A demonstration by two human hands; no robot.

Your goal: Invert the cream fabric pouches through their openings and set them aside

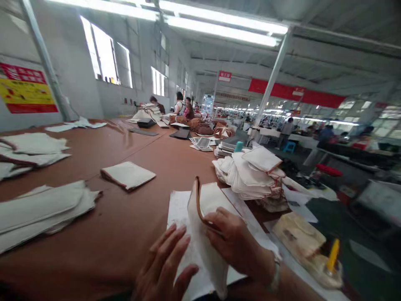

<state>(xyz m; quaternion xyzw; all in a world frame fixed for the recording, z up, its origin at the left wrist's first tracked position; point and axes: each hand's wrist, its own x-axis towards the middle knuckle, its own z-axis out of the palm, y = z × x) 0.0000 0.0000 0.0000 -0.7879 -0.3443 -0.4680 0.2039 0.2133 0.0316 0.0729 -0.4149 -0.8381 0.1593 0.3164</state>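
Pinching: cloth piece grasped above the paper by right hand
Left hand: released, at the paper's left
Bound edge: best grasped; cloth seemingly light, soft

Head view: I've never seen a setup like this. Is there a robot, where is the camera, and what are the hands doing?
There is no robot here. This single picture comes from a camera worn on a person's head, looking forward and down at their two bare hands.

The right hand grips a cream fabric piece with brown edging, held up on its edge. The left hand is open beside it, gripping nothing.

Under them is a white paper sheet on a brown table. A folded cream piece lies farther off, with cream piles to the left and a tall cream stack to the right. Other people are in the background.
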